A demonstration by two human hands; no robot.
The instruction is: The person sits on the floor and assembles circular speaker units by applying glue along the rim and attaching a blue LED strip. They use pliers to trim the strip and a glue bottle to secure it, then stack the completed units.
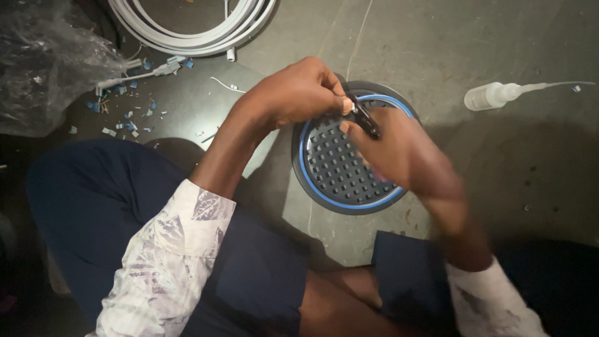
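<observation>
A round dark grille (340, 168) with a blue ring and a grid of square holes lies on the grey floor. Above its upper edge my left hand (299, 90) and my right hand (399, 153) meet. Both pinch a small black tool or part (367, 122) between their fingertips. A bit of light metal shows at its top end. My right hand is blurred. What exactly the black piece is, I cannot tell.
A white plastic squeeze bottle (499, 95) with a long nozzle lies at the right. Coiled white cable (193, 31) sits at the top. Blue and white wire scraps (128, 109) litter the floor near a crumpled clear plastic bag (43, 62). My knees in dark trousers fill the bottom.
</observation>
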